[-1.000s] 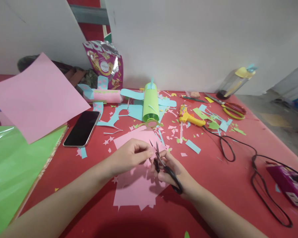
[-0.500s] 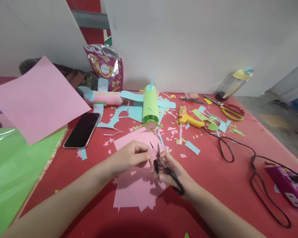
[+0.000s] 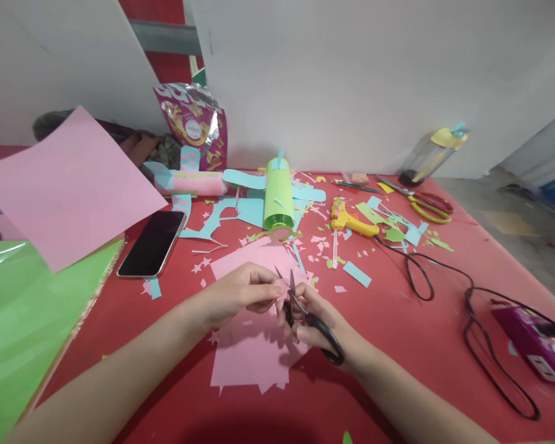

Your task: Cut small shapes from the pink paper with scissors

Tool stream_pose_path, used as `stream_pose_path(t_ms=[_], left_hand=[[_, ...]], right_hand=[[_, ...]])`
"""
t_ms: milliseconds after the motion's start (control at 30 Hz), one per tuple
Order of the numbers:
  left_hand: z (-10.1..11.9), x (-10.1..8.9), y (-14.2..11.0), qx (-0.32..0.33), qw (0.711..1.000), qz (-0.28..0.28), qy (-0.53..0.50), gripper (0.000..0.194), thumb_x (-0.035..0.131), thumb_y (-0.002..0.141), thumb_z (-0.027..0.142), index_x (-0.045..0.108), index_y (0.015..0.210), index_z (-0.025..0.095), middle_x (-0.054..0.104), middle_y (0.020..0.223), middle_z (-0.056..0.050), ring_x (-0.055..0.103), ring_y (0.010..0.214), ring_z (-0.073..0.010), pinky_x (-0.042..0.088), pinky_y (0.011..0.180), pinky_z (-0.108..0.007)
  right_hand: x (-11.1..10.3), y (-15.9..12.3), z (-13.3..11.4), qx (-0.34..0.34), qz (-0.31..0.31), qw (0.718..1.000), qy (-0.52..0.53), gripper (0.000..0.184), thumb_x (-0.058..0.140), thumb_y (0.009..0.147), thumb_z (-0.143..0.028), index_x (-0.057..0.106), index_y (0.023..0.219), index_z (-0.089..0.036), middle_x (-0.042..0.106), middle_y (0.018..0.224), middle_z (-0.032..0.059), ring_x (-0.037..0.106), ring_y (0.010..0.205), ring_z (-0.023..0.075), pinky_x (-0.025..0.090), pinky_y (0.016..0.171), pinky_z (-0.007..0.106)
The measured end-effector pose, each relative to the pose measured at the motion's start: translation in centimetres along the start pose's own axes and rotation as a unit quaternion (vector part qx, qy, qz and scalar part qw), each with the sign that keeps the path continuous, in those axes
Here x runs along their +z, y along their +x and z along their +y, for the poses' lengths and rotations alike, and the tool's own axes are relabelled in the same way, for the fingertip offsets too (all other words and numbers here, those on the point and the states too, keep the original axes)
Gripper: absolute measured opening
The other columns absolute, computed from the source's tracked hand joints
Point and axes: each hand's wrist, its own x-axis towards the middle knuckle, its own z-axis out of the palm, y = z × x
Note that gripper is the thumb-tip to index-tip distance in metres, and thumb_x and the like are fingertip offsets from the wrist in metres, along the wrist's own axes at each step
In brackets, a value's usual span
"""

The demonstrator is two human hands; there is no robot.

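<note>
Fingertips pressed together on a small pink piece of paper (image 3: pixel 282 288): a tight pinch by the left hand (image 3: pixel 240 293), directly on the wearer's side of the green tube (image 3: pixel 280 188). Opposite, the right hand (image 3: pixel 321 311), fingers curled through and around black-handled scissors (image 3: pixel 326 329), blades parted in a narrow V right beside that pinch. Cannot tell how far into the blades the paper reaches. Likeliest mishap, in judgement: a nick to the left fingertips, from pinching so small a scrap so near the cutting edges. Also possible: a crooked or torn edge, from letting the paper bend or twist mid-cut.

Beneath the hands, nearer the wearer than the green tube, loose pink sheets (image 3: pixel 250 367). Easy to lose a dropped piece there, pink on pink, or among the paper scraps (image 3: pixel 322 244) to the right of the green tube. To its left and nearer the wearer, little pink stars (image 3: pixel 197 268), easily brushed aside by the left forearm. Farther right of the green tube, a yellow glue gun (image 3: pixel 357 226) with a trailing cord (image 3: pixel 470 288): liable to be dragged by a snagged elbow.
</note>
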Motion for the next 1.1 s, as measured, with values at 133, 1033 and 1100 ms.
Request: stream_pose_path(t_ms=[133, 1033, 1100], left_hand=[[0.0, 0.1, -0.1, 0.000, 0.999, 0.010, 0.031, 0.025, 0.048, 0.073, 0.025, 0.044, 0.051, 0.013, 0.030, 0.043, 0.007, 0.022, 0.040, -0.0034, 0.016, 0.041, -0.020], [0.6, 0.6, -0.5, 0.011, 0.984, 0.069, 0.166, 0.027, 0.043, 0.075, 0.027, 0.047, 0.052, 0.013, 0.027, 0.044, 0.007, 0.023, 0.041, -0.0046, 0.018, 0.040, -0.020], [0.7, 0.5, -0.4, 0.004, 0.987, 0.059, 0.152, 0.024, 0.045, 0.073, 0.027, 0.050, 0.054, 0.012, 0.029, 0.044, 0.007, 0.023, 0.041, -0.0043, 0.017, 0.040, -0.020]], right_hand=[[0.1, -0.1, 0.0, 0.015, 0.002, 1.000, 0.000, 0.032, 0.065, 0.066, -0.031, 0.040, 0.083, -0.018, 0.052, 0.078, 0.0004, 0.047, 0.064, 0.0084, 0.032, 0.059, 0.024], [-0.1, 0.0, 0.0, 0.032, -0.025, 0.999, 0.006, 0.029, 0.059, 0.069, -0.035, 0.039, 0.083, -0.018, 0.045, 0.060, -0.0036, 0.037, 0.051, 0.0075, 0.026, 0.047, 0.022], [-0.2, 0.0, -0.1, 0.031, -0.037, 0.999, 0.009, 0.029, 0.059, 0.069, -0.034, 0.040, 0.084, -0.018, 0.045, 0.062, -0.0031, 0.037, 0.052, 0.0075, 0.026, 0.047, 0.022]])
